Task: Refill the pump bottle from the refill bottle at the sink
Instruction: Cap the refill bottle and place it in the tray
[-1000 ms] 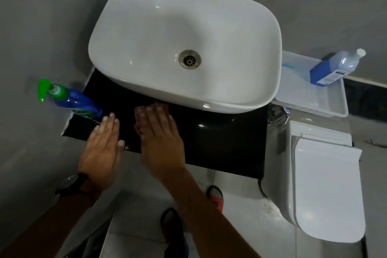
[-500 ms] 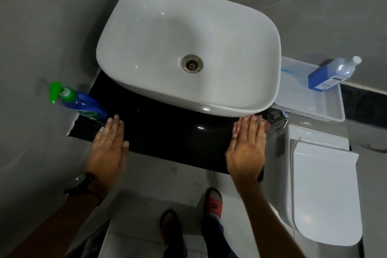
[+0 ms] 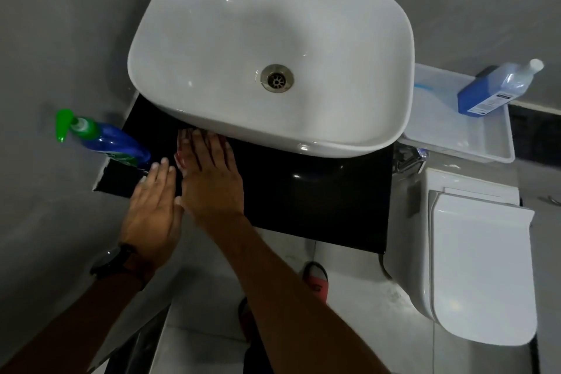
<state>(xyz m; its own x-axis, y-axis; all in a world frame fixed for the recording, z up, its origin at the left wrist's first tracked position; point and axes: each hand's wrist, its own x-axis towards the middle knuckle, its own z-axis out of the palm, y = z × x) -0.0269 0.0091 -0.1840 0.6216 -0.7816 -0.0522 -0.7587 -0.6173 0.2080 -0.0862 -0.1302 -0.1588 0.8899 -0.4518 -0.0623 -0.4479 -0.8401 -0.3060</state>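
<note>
right hand [image 3: 212,182] presses a pink cloth [image 3: 182,146] flat, left hand [image 3: 151,203] open; wiping toward nine o'clock may topple the pump bottle [image 3: 106,138].

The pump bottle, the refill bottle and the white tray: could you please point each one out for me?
pump bottle [image 3: 117,143], head view, on its blue body below the green pump.
refill bottle [image 3: 498,88], head view, on its blue body.
white tray [image 3: 455,150], head view, on its near rim.
</note>
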